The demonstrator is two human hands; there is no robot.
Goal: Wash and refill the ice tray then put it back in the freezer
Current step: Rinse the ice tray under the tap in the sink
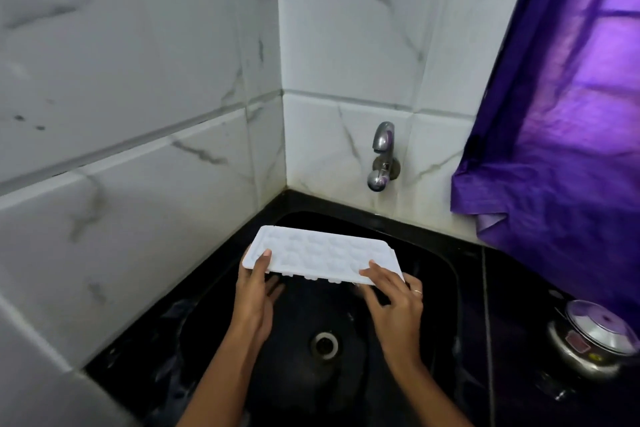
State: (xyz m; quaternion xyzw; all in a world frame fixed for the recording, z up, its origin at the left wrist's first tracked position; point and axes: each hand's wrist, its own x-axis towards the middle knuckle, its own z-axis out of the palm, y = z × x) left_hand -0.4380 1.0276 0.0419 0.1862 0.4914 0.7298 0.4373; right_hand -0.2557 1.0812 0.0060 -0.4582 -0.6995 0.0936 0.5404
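The only label in sight is a small red and yellow sticker on the steel pot (588, 340) at the lower right of the frame (too blurred to read); nothing else carries writing.

Both forearms reach up from the bottom edge toward the middle of the frame. The left hand (254, 302) grips the left end of the white ice tray (322, 253), thumb (263, 262) pressed on top and the fingers (275, 289) spread underneath. The right hand (398, 305) grasps the tray's right end, one digit lying on the top face and the others curled under the near edge; a thin ring (418, 292) shows on one finger.

The tray is held roughly level, cups facing up, above the black sink (381, 374), with the drain (324, 345) below and nearer the bottom of the frame. A steel tap (381, 156) sticks out of the white marbled tiles (138, 80) above the tray. A purple curtain (561, 114) fills the upper right, hanging over the black table (519, 322) where the pot stands.
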